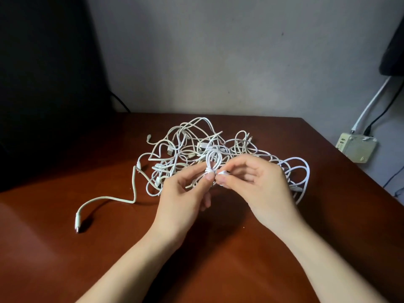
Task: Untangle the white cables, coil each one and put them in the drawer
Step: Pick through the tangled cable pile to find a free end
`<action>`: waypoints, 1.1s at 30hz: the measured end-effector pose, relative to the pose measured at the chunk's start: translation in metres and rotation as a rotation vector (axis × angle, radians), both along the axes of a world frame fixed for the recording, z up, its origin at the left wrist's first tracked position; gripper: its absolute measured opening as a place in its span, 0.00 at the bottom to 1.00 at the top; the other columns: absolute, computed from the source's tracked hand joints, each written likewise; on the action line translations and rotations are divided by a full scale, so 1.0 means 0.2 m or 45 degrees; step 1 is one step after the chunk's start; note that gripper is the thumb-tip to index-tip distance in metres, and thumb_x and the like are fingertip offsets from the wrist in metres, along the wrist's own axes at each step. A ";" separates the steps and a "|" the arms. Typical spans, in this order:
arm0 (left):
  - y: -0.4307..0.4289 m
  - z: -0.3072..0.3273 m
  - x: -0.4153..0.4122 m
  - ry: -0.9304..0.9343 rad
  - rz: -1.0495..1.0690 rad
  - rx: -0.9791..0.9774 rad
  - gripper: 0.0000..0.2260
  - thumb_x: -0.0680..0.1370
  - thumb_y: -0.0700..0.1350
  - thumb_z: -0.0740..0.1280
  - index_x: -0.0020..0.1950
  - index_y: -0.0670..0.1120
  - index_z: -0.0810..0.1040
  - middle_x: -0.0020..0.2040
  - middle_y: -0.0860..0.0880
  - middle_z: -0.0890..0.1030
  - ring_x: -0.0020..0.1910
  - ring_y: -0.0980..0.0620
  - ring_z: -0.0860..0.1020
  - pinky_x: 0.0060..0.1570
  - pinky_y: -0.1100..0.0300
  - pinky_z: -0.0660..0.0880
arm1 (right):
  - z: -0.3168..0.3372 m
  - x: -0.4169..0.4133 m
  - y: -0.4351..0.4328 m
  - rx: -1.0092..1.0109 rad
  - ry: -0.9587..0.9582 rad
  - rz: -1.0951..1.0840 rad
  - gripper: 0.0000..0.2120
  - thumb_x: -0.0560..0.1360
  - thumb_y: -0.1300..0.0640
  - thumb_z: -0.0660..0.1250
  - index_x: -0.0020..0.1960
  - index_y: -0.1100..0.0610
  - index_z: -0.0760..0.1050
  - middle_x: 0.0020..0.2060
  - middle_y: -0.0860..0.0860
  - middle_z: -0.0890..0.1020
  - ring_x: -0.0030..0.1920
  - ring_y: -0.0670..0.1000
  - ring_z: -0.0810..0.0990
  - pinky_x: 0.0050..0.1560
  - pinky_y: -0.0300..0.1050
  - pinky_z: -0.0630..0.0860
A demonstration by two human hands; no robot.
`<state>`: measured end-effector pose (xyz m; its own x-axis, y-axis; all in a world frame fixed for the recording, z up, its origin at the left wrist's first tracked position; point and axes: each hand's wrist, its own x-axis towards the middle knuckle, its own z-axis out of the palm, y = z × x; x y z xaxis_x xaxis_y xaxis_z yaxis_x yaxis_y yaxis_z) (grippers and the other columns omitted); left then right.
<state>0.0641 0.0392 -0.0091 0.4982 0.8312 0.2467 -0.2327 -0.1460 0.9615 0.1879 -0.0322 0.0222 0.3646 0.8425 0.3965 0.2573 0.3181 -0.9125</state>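
Wooden table [240,248]: bears all cables; drawer not in view.
Cable tangle [185,147]: loose heap at table centre, many strands crossing.
Left hand [183,193]: thumb and forefinger pinch wrapped waist of small coil [213,157]; other fingers loosely curled.
Right hand [258,184]: fingertips pinch white plug end [223,172], just beside waist.
Risks: pinch slackens, wrap springs open; coil held over heap, loop may snag strand; hard pull on plug may tighten knot. Whether coil is free of heap: cannot tell.
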 end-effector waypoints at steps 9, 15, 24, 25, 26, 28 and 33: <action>-0.03 -0.02 0.00 0.036 0.100 0.281 0.13 0.75 0.49 0.68 0.58 0.52 0.83 0.37 0.51 0.81 0.36 0.56 0.78 0.52 0.42 0.78 | 0.05 0.02 -0.01 -0.176 0.373 0.054 0.11 0.71 0.68 0.70 0.51 0.61 0.72 0.33 0.57 0.84 0.34 0.52 0.85 0.35 0.37 0.79; -0.05 0.02 -0.02 0.194 0.163 0.725 0.20 0.76 0.38 0.67 0.62 0.59 0.76 0.57 0.70 0.78 0.59 0.66 0.77 0.58 0.71 0.71 | 0.07 0.07 -0.03 -0.307 0.253 0.082 0.10 0.71 0.65 0.71 0.50 0.58 0.76 0.26 0.54 0.80 0.26 0.47 0.77 0.29 0.37 0.74; -0.03 0.02 -0.03 0.255 -0.007 0.687 0.20 0.77 0.36 0.68 0.65 0.54 0.76 0.59 0.64 0.79 0.60 0.64 0.77 0.60 0.70 0.69 | 0.05 0.10 -0.03 -0.265 0.108 0.015 0.06 0.69 0.66 0.73 0.36 0.60 0.77 0.26 0.53 0.81 0.24 0.47 0.76 0.28 0.37 0.76; -0.03 0.02 -0.03 0.225 -0.030 0.629 0.20 0.77 0.37 0.68 0.65 0.55 0.77 0.57 0.61 0.81 0.58 0.61 0.78 0.60 0.67 0.71 | 0.05 0.09 -0.03 -0.208 0.099 -0.013 0.06 0.69 0.65 0.73 0.36 0.60 0.77 0.26 0.53 0.81 0.24 0.47 0.77 0.29 0.36 0.76; -0.03 0.02 -0.02 0.176 -0.066 0.542 0.20 0.77 0.39 0.68 0.65 0.56 0.77 0.53 0.56 0.84 0.53 0.57 0.81 0.56 0.62 0.75 | 0.05 0.08 -0.02 -0.133 0.033 -0.066 0.06 0.68 0.62 0.73 0.36 0.58 0.77 0.26 0.52 0.81 0.25 0.47 0.79 0.30 0.36 0.76; -0.04 0.02 -0.01 0.053 -0.153 0.362 0.21 0.76 0.41 0.67 0.67 0.59 0.75 0.43 0.46 0.83 0.35 0.49 0.77 0.38 0.58 0.75 | 0.00 0.08 -0.01 0.035 -0.276 -0.262 0.08 0.69 0.55 0.74 0.36 0.54 0.76 0.27 0.47 0.81 0.27 0.44 0.81 0.33 0.33 0.75; -0.03 0.04 0.00 -0.160 -0.251 -0.011 0.25 0.73 0.40 0.69 0.68 0.52 0.70 0.38 0.41 0.82 0.22 0.53 0.67 0.39 0.48 0.66 | -0.03 0.05 0.00 0.173 -0.402 -0.228 0.13 0.73 0.59 0.70 0.50 0.42 0.76 0.35 0.44 0.82 0.36 0.43 0.82 0.39 0.32 0.76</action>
<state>0.0650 0.0327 -0.0014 0.6167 0.7235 0.3103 -0.3740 -0.0775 0.9242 0.1981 -0.0331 0.0160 0.3432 0.7086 0.6165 0.5816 0.3551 -0.7319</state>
